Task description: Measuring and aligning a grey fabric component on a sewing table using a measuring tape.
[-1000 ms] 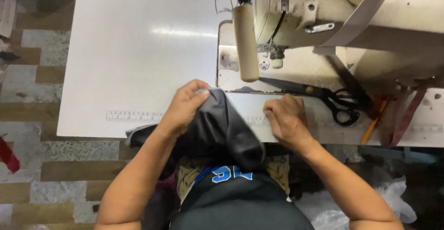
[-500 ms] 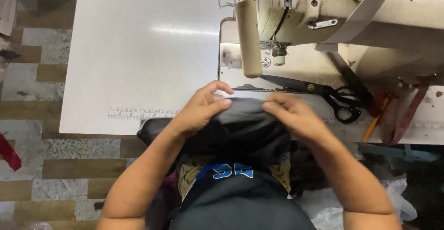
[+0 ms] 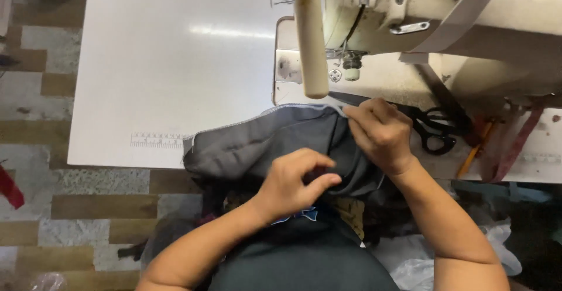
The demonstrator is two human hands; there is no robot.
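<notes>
Now right hand (image 3: 380,134) pinching grey fabric (image 3: 263,145) edge, left hand (image 3: 295,183) gripping its middle

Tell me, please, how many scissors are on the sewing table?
1. The black-handled scissors lie on the table right of the right hand, under the sewing machine; their blades are partly hidden. More could be concealed behind the machine.
</notes>
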